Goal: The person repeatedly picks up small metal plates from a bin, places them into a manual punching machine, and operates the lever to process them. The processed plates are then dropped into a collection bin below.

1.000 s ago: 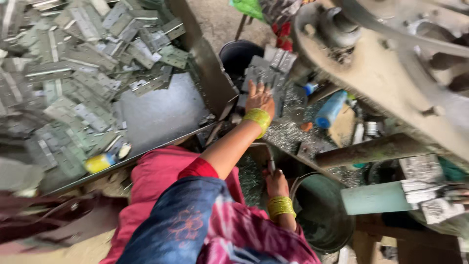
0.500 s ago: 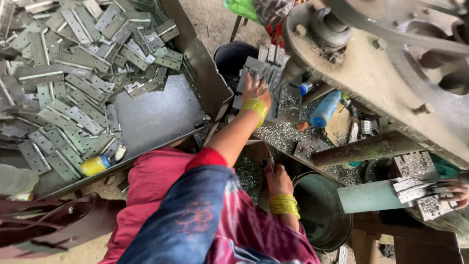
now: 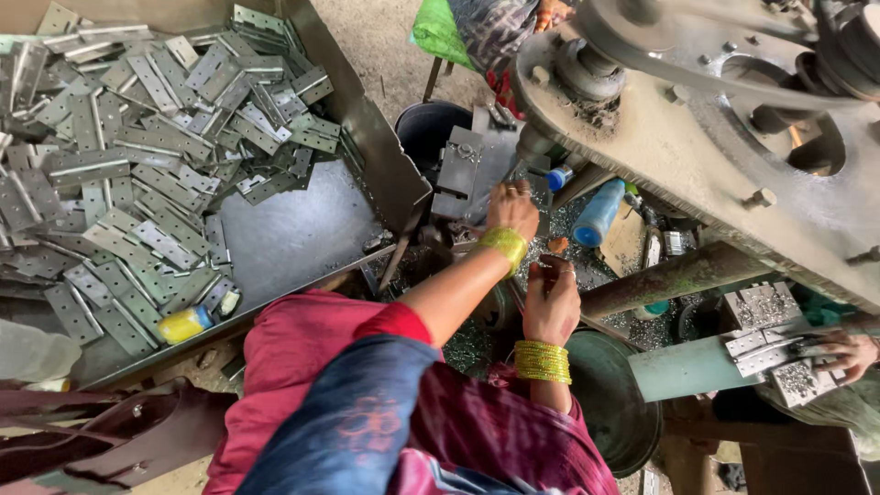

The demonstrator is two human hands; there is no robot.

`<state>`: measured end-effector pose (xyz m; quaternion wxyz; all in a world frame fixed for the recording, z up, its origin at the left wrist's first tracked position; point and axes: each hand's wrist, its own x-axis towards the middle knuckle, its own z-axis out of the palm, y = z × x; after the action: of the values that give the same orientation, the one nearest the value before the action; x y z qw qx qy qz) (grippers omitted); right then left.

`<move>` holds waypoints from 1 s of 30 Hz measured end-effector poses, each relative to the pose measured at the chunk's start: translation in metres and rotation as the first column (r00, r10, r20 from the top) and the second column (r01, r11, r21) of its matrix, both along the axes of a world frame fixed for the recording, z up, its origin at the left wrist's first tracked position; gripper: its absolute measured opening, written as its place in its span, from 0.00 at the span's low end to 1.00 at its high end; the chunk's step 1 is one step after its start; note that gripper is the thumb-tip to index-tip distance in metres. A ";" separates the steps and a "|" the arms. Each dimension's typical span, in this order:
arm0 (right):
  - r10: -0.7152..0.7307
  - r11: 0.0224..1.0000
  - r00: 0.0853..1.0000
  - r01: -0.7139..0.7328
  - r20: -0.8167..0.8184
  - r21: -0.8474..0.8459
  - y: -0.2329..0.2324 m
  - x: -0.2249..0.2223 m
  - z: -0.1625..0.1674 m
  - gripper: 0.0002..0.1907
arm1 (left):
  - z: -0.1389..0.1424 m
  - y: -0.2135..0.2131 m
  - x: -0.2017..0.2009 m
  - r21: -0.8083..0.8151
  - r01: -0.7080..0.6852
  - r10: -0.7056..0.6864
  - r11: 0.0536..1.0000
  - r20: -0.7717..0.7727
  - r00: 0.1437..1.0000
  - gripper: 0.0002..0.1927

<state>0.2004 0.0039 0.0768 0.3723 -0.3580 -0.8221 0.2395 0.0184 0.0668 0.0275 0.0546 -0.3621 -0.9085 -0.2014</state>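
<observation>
Left hand (image 3: 511, 209) reaches up at twelve o'clock, fingers curled on the metal plates (image 3: 467, 165) under the press, right hand (image 3: 552, 302) loosely closed just below, grip unclear, hinge tray (image 3: 284, 243) at nine.

Your left hand (image 3: 513, 209) rests on dull grey metal plates (image 3: 463, 165) at the press, and both wrists carry glossy yellow bangles (image 3: 542, 361). To the left, the sheet-metal tray (image 3: 293, 238) looks matt and smooth under a heap of bare steel hinges (image 3: 137, 165). Far right, the machine frame (image 3: 697, 156) is rough, grimy cast metal. The blue bottle (image 3: 598, 213) is smooth plastic.
</observation>
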 end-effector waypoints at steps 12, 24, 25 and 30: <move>-0.011 0.997 0.950 0.032 0.312 -0.063 0.000 -0.001 0.001 0.13 | 0.004 -0.086 0.011 -0.126 0.168 -0.130 0.978 0.262 0.956 0.32; 0.051 0.975 0.808 0.087 0.587 -0.206 0.027 0.008 -0.054 0.24 | -0.003 -0.058 -0.010 -0.468 0.002 -0.139 0.884 -0.258 0.956 0.25; 0.050 0.975 0.808 0.088 0.587 -0.204 0.023 0.016 -0.074 0.24 | -0.003 -0.056 -0.011 -0.466 0.020 -0.141 0.885 -0.228 0.963 0.24; 0.077 0.934 0.766 0.169 0.639 -0.316 -0.003 0.045 -0.168 0.25 | 0.003 -0.069 -0.010 -0.253 0.039 -0.066 0.967 -0.100 0.993 0.23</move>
<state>0.2458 0.0005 -0.0909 0.0040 -0.4995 -0.8331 0.2376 0.0080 -0.0017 0.0308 0.0519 -0.4002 -0.9125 -0.0666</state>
